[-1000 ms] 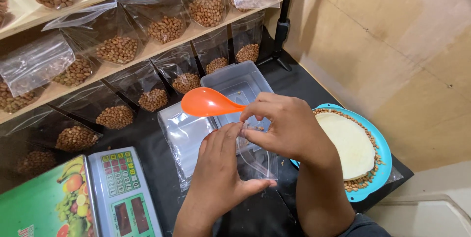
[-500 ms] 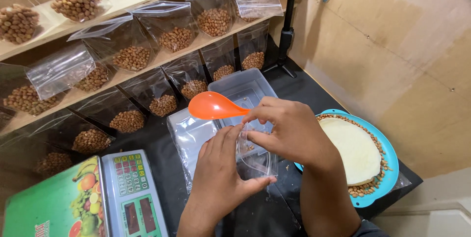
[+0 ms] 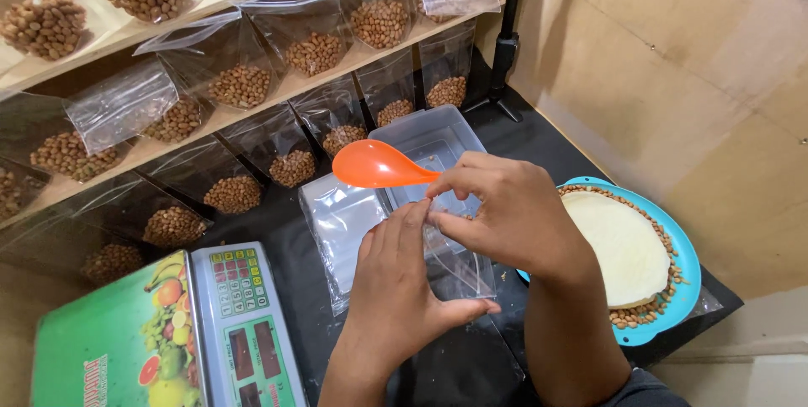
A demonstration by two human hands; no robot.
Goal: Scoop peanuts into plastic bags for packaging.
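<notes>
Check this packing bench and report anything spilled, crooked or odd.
A few loose peanuts lie on the black table beside the blue plate, outside its rim. One filled bag on the middle shelf lies tipped sideways while its neighbours stand upright. Nothing looks damaged.

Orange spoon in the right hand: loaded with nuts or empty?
Empty. The orange spoon, gripped by the right hand, shows a bare bowl with no nuts in it, above the clear plastic container.

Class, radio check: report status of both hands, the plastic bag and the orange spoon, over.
Left hand and right hand both pinching the clear plastic bag open. Right also grips orange spoon, empty. Clear container behind; nothing blocking.
</notes>
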